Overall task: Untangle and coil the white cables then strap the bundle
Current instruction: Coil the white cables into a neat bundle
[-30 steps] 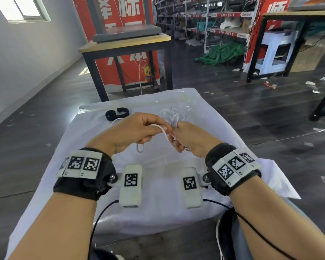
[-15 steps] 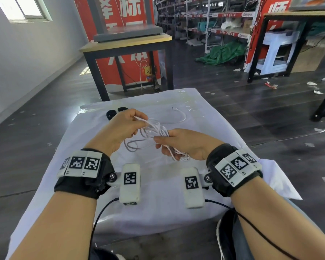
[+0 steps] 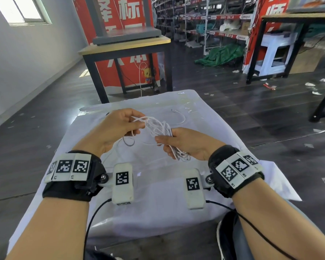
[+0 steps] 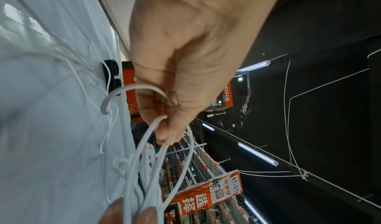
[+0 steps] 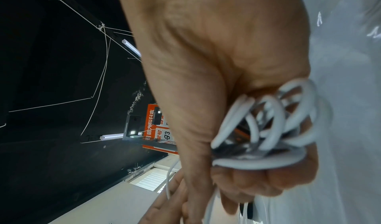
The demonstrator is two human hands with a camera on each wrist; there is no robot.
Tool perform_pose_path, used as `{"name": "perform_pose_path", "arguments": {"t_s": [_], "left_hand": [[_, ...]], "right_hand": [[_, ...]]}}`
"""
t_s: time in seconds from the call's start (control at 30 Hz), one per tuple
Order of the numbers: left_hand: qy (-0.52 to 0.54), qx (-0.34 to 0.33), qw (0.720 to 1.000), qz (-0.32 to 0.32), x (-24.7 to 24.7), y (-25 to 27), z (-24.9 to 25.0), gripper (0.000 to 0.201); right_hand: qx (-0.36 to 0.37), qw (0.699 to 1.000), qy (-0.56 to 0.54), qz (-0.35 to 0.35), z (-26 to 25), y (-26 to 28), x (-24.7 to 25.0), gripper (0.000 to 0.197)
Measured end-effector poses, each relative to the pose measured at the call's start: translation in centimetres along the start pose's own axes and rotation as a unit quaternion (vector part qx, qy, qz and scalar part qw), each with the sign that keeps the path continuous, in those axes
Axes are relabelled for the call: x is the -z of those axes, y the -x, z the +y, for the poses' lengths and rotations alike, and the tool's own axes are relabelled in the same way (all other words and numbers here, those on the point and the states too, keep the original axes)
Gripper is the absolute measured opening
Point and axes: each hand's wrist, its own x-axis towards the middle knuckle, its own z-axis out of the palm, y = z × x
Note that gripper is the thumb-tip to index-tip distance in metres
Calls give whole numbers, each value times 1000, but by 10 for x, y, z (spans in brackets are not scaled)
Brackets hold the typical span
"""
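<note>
The white cables point(image 3: 158, 126) stretch as a tangled bunch between my two hands, above the white-covered table point(image 3: 158, 207). My left hand point(image 3: 137, 124) pinches a few strands at the bunch's left end; the left wrist view shows thumb and fingers closed on the strands point(image 4: 163, 129). My right hand point(image 3: 163, 142) grips the gathered loops, which stick out below the fist point(image 3: 180, 155) and show as thick coils point(image 5: 268, 126) in the right wrist view. One loose cable end point(image 3: 177, 116) lies on the cloth beyond. The black strap point(image 4: 112, 76) lies on the cloth behind my left hand.
A wooden table with black legs point(image 3: 124, 45) stands just beyond the far edge of the cloth. Dark floor surrounds the table on both sides. Black wrist-camera leads point(image 3: 90, 222) hang near the front edge.
The hands were together a second ago and have drawn apart. The left hand has moved left and away with a few strands, stretching the bunch. The strap is now hidden in the head view.
</note>
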Motion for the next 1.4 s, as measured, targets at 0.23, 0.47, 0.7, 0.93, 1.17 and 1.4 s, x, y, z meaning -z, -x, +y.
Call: {"name": "perform_pose_path", "arguments": {"t_s": [0.23, 0.47, 0.7, 0.93, 1.17, 1.4], "left_hand": [[3, -50, 998, 25, -8, 1, -2, 11], [-10, 6, 999, 39, -11, -3, -10, 26], [-90, -16, 995, -49, -5, -1, -10, 13], [-66, -65, 995, -22, -14, 1, -4, 11], [21, 110, 994, -10, -25, -8, -15, 15], [106, 100, 988, -54, -17, -4, -7, 26]], "right_hand": [[-14, 997, -12, -69, -3, 3, -2, 18], [-34, 998, -38, -22, -1, 0, 1, 17], [-57, 995, -65, 56, 1, -4, 4, 14], [-65, 998, 2, 15, 3, -4, -1, 30], [-29, 999, 14, -8, -3, 1, -3, 38], [-23, 999, 17, 16, -3, 0, -3, 46]]}}
